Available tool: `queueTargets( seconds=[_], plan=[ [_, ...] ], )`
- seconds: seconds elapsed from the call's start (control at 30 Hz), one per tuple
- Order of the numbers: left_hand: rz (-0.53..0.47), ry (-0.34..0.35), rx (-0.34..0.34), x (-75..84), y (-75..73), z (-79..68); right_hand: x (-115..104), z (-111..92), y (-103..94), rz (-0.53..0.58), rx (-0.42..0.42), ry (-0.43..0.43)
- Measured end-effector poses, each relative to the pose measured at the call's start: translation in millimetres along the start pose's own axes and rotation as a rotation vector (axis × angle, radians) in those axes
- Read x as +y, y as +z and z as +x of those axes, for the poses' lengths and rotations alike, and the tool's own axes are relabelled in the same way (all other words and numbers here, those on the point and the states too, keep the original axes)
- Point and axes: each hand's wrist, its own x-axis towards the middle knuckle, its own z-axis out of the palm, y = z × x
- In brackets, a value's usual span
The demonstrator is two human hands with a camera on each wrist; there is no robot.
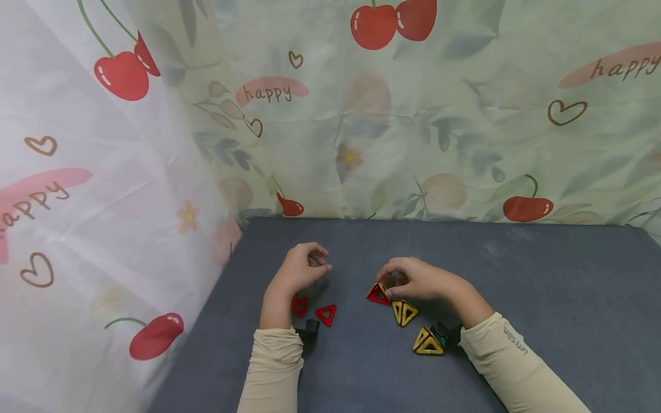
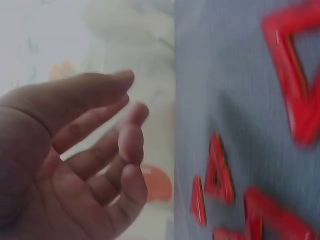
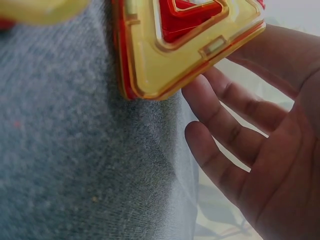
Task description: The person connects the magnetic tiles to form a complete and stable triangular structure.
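Note:
My right hand (image 1: 420,279) pinches a red and yellow pyramid of triangular magnetic tiles (image 1: 379,295) low at the table. Close up in the right wrist view, a clear yellow tile (image 3: 150,75) forms its near face, and the right hand's other fingers (image 3: 215,170) are spread behind it. My left hand (image 1: 302,267) hovers with loosely bent fingers and holds nothing. Near its wrist lie red triangular tiles (image 1: 326,315), of which several show in the left wrist view (image 2: 218,175). Part of that group is hidden by the left forearm in the head view.
Two yellow tile pieces, one (image 1: 404,313) beside the right hand and one (image 1: 428,342) nearer me, are on the dark grey table (image 1: 361,367). Black wrist cameras (image 1: 310,331) hang under the forearms. A printed curtain (image 1: 320,143) stands behind and at left.

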Motion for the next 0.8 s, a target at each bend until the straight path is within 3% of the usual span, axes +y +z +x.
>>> queueTargets(
  seconds=[0.13,0.4,0.8],
  plan=[
    [0.057,-0.094,0.043,-12.7,-10.0,-4.3,0.8,0.6,0.7,-0.003,0.012,0.005],
    [0.192,-0.241,-0.001,-24.6,-16.0,-8.3,1.6,1.8,0.8,-0.01,0.029,0.022],
    [0.225,-0.296,0.007,-26.2,-9.7,-5.2,1.2,3.1,1.4,0.006,0.015,0.023]
  ],
)
